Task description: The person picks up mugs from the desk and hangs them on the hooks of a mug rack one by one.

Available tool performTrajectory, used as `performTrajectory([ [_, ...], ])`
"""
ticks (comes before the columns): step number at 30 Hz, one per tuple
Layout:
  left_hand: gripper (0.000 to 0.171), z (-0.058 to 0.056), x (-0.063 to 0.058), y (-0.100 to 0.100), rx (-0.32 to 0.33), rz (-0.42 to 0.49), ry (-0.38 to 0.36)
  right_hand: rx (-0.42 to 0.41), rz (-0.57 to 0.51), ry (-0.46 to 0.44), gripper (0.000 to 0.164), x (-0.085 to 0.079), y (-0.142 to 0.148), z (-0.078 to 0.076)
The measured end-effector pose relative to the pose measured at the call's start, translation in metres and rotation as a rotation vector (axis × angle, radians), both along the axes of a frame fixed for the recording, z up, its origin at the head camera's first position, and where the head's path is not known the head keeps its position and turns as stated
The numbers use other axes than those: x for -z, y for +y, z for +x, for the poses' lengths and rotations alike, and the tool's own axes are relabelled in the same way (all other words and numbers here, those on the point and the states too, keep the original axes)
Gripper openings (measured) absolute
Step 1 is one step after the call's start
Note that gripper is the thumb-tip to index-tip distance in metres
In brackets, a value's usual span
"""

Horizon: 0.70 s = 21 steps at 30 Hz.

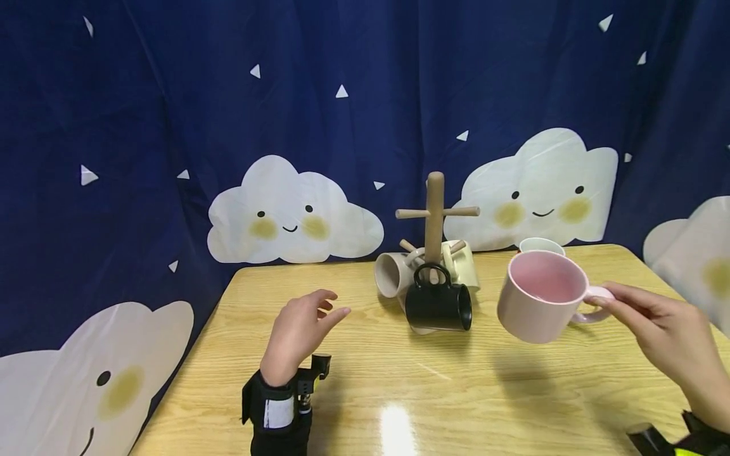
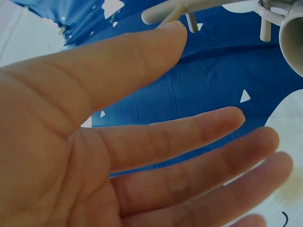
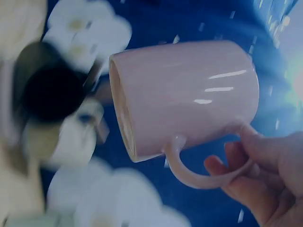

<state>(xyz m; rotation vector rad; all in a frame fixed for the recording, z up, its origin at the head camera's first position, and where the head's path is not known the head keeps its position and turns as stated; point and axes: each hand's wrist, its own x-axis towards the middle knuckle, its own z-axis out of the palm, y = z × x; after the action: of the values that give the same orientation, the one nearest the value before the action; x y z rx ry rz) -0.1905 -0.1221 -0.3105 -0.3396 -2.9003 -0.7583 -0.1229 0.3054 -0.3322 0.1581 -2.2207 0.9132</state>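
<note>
A pink mug (image 1: pixel 527 310) hangs in the air right of the wooden mug tree (image 1: pixel 435 218), its mouth tipped up toward me. My right hand (image 1: pixel 673 329) pinches the mug's handle between thumb and fingers, which the right wrist view shows closely. Over the left part of the table my left hand (image 1: pixel 302 329) hovers with relaxed, slightly bent fingers and nothing in them. On the tree's lower pegs hang a black mug (image 1: pixel 436 308) in front, a white mug (image 1: pixel 392 275) at the left and a cream mug (image 1: pixel 464 266) behind. Both visible upper pegs are bare.
Behind the pink mug, a white cup (image 1: pixel 542 244) stands near the table's back edge, mostly hidden. The wooden table (image 1: pixel 365 386) ends at a dark blue curtain (image 1: pixel 319 126) with cloud shapes.
</note>
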Motion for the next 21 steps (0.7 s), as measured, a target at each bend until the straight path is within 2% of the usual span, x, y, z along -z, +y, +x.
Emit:
performTrajectory([
  [4, 0.039, 0.001, -0.001, -0.002, -0.01, 0.0, -0.003, -0.115, -0.001, 0.081, 0.02, -0.024, -0.04, -0.02],
  [7, 0.039, 0.001, -0.002, -0.003, -0.009, 0.003, 0.002, -0.194, -0.022, 0.146, 0.018, -0.028, -0.068, -0.035],
  [9, 0.038, 0.0, -0.002, -0.003, -0.001, 0.01, 0.008, -0.222, -0.045, 0.14, 0.017, -0.027, -0.084, -0.043],
  [13, 0.038, 0.0, -0.002, -0.004, 0.004, 0.017, 0.008, -0.259, -0.073, 0.109, 0.017, -0.019, -0.113, -0.055],
  [17, 0.039, 0.0, -0.002, -0.003, 0.0, 0.014, 0.002, -0.246, -0.05, 0.06, 0.013, -0.009, -0.132, -0.06],
  [21, 0.038, 0.0, -0.001, -0.001, 0.005, 0.023, 0.008, -0.253, -0.04, -0.09, 0.01, -0.002, -0.139, -0.061],
])
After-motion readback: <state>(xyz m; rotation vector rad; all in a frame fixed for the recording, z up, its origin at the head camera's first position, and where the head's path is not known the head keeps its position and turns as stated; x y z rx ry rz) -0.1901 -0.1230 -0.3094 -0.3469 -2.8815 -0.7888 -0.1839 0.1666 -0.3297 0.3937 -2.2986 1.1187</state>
